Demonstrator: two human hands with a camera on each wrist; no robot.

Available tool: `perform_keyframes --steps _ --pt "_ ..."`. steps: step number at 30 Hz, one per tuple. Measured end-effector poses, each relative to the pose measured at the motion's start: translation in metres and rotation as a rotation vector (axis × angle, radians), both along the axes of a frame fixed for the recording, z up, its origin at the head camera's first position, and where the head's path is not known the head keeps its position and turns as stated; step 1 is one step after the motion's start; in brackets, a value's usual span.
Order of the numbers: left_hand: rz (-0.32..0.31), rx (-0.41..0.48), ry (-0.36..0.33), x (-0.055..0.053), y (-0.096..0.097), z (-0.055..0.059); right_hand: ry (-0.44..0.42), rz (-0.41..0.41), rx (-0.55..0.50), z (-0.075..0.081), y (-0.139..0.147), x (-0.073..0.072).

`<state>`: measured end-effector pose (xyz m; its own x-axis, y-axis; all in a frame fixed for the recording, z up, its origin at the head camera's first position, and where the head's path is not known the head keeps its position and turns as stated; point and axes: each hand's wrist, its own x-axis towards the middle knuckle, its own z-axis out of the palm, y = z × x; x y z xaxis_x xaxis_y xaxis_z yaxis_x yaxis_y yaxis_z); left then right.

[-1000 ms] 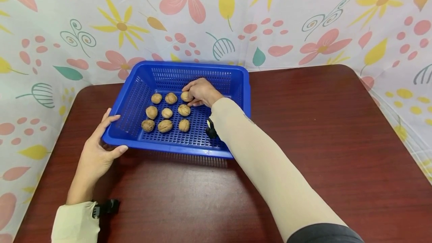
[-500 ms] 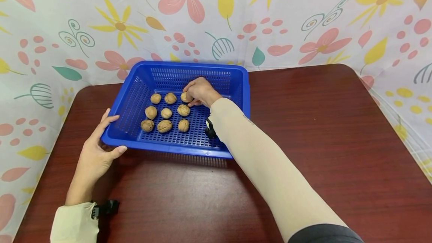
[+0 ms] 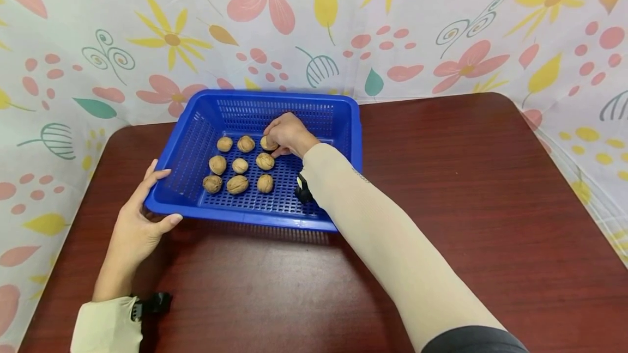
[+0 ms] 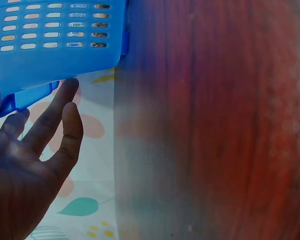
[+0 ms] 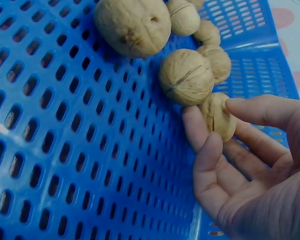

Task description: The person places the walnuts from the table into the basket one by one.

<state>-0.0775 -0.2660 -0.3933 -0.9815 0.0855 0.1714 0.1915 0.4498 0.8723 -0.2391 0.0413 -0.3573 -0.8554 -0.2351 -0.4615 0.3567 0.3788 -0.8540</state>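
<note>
A blue plastic basket with slotted walls stands on the table. Inside, walnuts lie in three rows of three. My right hand reaches into the basket and pinches the walnut at the far right of the back row between thumb and fingers. Another walnut sits right beside those fingertips. My left hand holds the basket's near left corner, its thumb at the front rim and its fingers along the left side. In the left wrist view the fingers are just under the basket's edge.
The dark red wooden table extends to the right and in front of the basket. A flower-patterned cloth hangs close behind the basket and around the table's sides. The basket's walls rise around the walnuts.
Both hands keep their places on the basket and the walnut. The whole head view has shifted slightly, with basket and hands a little further left in it.
</note>
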Motion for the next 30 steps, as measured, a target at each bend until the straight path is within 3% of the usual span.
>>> perform_keyframes --steps 5,9,17,23,26,30 --pt "-0.005 0.01 -0.003 0.001 -0.001 0.002 -0.078 -0.071 -0.025 0.006 -0.001 0.001" --pt "-0.003 0.009 -0.002 0.002 -0.002 0.003 -0.08 -0.091 -0.017 0.009 0.0 0.0" --pt "-0.012 -0.005 -0.009 0.0 0.001 0.0 -0.053 -0.03 0.025 0.034 0.013 0.0" --pt "-0.012 -0.114 -0.015 0.0 0.002 0.0 0.109 0.131 0.164 0.066 0.043 0.015" --pt "-0.013 -0.218 -0.015 0.003 0.0 0.004 0.24 0.197 0.248 0.077 0.063 0.029" --pt "-0.03 -0.364 -0.04 0.007 0.0 0.015 0.439 0.251 0.402 0.08 0.092 0.051"
